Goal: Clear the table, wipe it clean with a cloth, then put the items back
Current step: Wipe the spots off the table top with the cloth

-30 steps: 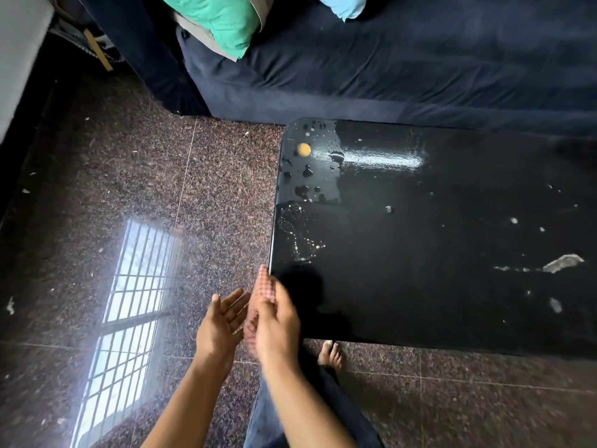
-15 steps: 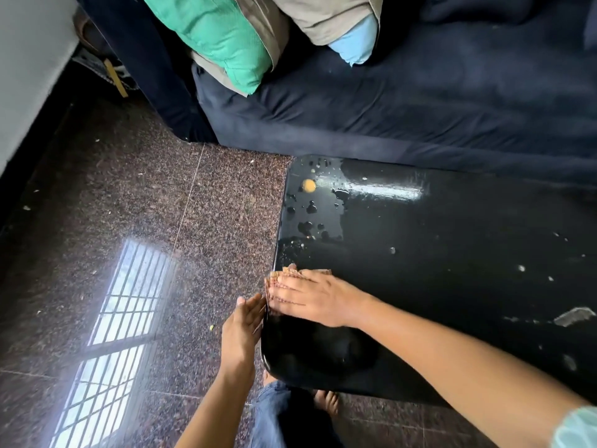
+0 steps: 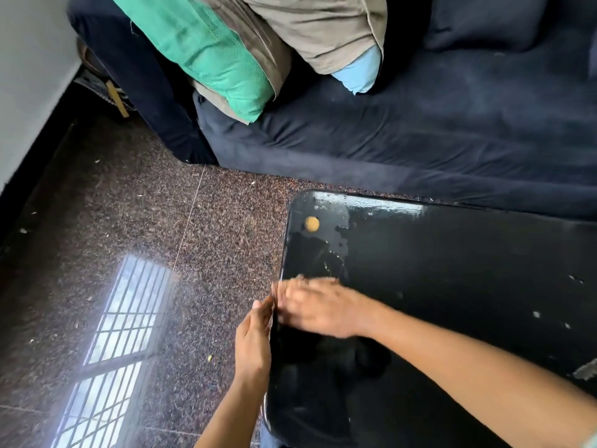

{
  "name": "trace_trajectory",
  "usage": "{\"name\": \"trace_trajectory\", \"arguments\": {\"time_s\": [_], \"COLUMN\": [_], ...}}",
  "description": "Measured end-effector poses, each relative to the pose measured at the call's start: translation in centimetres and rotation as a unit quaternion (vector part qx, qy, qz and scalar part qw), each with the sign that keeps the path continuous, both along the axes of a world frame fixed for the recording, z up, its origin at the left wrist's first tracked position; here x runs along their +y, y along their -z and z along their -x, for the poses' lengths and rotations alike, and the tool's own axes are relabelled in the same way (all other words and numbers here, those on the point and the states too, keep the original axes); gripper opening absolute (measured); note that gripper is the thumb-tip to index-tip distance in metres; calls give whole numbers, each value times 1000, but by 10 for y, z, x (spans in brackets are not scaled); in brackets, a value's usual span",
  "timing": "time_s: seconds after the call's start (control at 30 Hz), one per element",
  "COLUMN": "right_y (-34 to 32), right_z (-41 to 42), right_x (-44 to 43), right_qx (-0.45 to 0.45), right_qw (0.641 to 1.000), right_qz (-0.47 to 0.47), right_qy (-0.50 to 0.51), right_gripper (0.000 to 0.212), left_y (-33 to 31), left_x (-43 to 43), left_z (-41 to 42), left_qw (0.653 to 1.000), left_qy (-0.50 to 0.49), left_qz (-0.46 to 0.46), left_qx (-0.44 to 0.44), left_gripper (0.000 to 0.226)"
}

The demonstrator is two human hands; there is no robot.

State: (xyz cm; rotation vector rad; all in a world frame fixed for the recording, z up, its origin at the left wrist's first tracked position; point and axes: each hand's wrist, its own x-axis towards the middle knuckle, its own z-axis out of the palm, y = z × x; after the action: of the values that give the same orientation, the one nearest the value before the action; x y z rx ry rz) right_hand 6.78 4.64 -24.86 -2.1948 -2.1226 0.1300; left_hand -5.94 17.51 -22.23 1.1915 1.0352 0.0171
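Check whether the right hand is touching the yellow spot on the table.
Apart: the head view shows bare tabletop between the right hand and the yellow spot.

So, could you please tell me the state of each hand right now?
Left hand: open, beside the table edge.
Right hand: open, flat on the table.

Glossy black table [image 3: 452, 286] w/ small orange-tan dot [image 3: 312, 224] at far left & pale grey chipped patches [image 3: 586, 370] at right, on dark brown speckled floor [image 3: 129, 221] w/ pale blue-white grid reflection [image 3: 119, 321]; navy sofa [image 3: 420, 130] beyond, w/ green cushion [image 3: 206, 50], beige cushion [image 3: 323, 24] & lt blue cushion [image 3: 358, 71].
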Motion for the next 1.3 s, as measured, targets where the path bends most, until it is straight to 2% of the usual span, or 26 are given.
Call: {"name": "trace_trajectory", "arguments": {"time_s": [0.07, 0.2, 0.43, 0.6, 0.77, 0.87, 0.9, 0.93, 1.0, 1.07, 1.17, 1.23, 1.3], "right_y": [9, 17, 4, -15, -39, -66, -74, -82, -90, -95, -92, -86, -81], "right_z": [-2, -32, -95, -144, -126, -101, -93, -85, -78, -77, -71, -64, -57], "right_x": [-3, 4, 28, 40, 38, 34, 33, 29, 23, 15, 5, 7, 14], "right_qx": [-41, -63, -53, -44, 71, 168, 229, 321, 463, 487, 497, 444, 387], "right_qw": [997, 996, 996, 977, 916, 879, 848, 800, 707, 689, 647, 651, 670], "right_qz": [5, -10, 34, 76, 106, 192, 239, 265, 302, 288, 144, 88, 85], "right_qy": [-71, -59, 60, 197, 381, 403, 414, 432, 441, 453, 560, 609, 627], "right_gripper": [38, 42, 56, 56, 52, 35, 21, 8, 23, 22, 21, 26, 30], "left_y": [4, 10, 12, 14, 6, -2, -4, -5, -7, -11, -22, -35, -52], "left_x": [4, 4, 3, 9, 11, 11, 12, 12, 13, 13, 9, 5, -3], "left_z": [-7, -21, -62, -74, -76, -77, -77, -78, -77, -77, -77, -80, -87], "left_qw": [1000, 999, 998, 999, 999, 999, 999, 999, 998, 996, 989, 979, 970], "left_qy": [-4, -29, -46, -34, -23, -23, -21, -17, -1, 21, 90, 175, 243], "left_qz": [-7, -16, -41, -37, -32, -27, -28, -32, -58, -83, -117, -101, -23], "left_qx": [11, 13, 4, 9, 11, 10, 11, 15, 20, 20, 7, 12, -6], "left_gripper": [36, 40, 44, 44, 42, 41, 41, 39, 35, 29, 15, 22, 28]}}
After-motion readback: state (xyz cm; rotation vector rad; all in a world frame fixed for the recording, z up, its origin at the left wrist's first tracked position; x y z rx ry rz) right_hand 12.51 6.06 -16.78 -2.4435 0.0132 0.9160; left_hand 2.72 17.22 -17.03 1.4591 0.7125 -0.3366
